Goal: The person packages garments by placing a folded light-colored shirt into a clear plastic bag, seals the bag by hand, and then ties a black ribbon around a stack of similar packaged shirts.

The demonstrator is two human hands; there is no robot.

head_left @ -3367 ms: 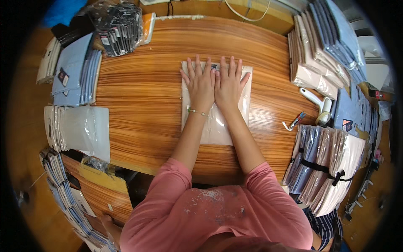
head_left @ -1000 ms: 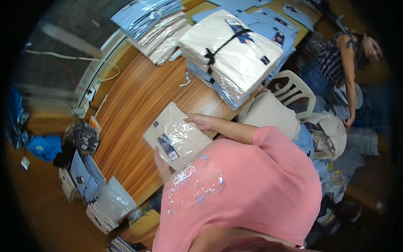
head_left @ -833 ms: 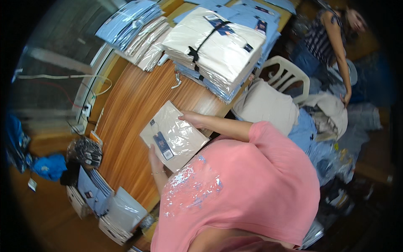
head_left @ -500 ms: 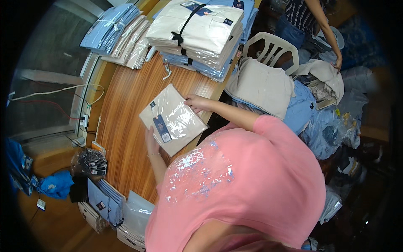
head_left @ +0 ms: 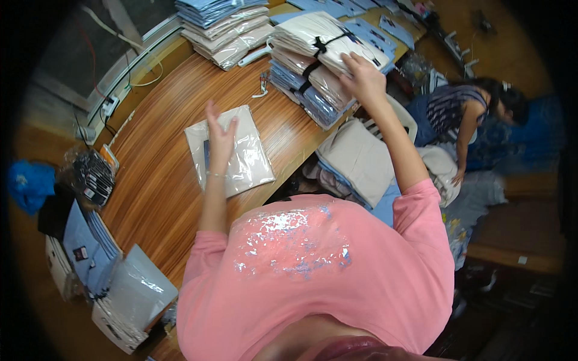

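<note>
A beige folded garment in a clear plastic bag (head_left: 248, 153) lies on the wooden table in front of me. My left hand (head_left: 221, 137) is over it, fingers apart; whether it touches the plastic cannot be told. Farther right, my right hand (head_left: 365, 79) reaches to a tall stack of bagged garments (head_left: 313, 39), its fingers spread against the upper right side of the top cream bundle. Black ties bind that stack, which has cream layers above and blue ones below.
Another stack of bagged garments (head_left: 227, 33) stands at the far edge of the wooden table (head_left: 162, 150). Blue folded garments (head_left: 90, 246) and clear bags (head_left: 141, 280) are at the left. A co-worker (head_left: 460, 111) bends over cloth piles (head_left: 361, 153) at right.
Both hands have let go of the bagged beige garment, which lies flat on the table. My right hand has moved up and right to the tied stack. My view has shifted.
</note>
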